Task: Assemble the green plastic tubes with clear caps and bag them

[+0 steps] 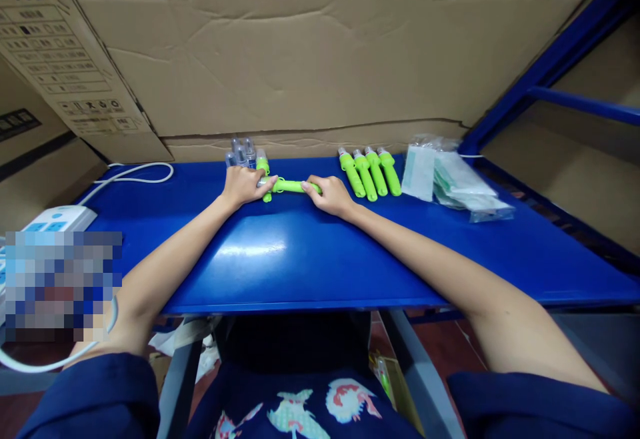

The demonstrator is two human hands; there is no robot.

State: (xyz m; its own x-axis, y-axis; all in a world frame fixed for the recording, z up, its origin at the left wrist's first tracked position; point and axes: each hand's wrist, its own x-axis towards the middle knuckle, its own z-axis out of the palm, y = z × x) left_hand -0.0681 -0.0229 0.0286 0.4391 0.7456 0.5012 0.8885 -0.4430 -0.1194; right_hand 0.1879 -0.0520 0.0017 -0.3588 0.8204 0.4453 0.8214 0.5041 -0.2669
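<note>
Between my two hands lies a bright green stick-shaped device (290, 186) with a clear cap, held level just above the blue table. My left hand (243, 185) grips its capped end, thumb along it. Around the green end, my right hand (327, 194) is closed. A second green device (262, 161) lies partly behind the held one, close to my left fingers. Several clear caps (241, 152) stand behind my left hand. To the right, several more green devices (369, 173) lie side by side, their clear ends toward the cardboard.
Plastic packets with white and green sheets (453, 175) lie at the right. A white power strip (57, 219) with a white cable (145, 175) sits at the left. Cardboard (300, 59) walls the back of the blue table (280, 259); a blue metal frame (545, 65) rises at the right.
</note>
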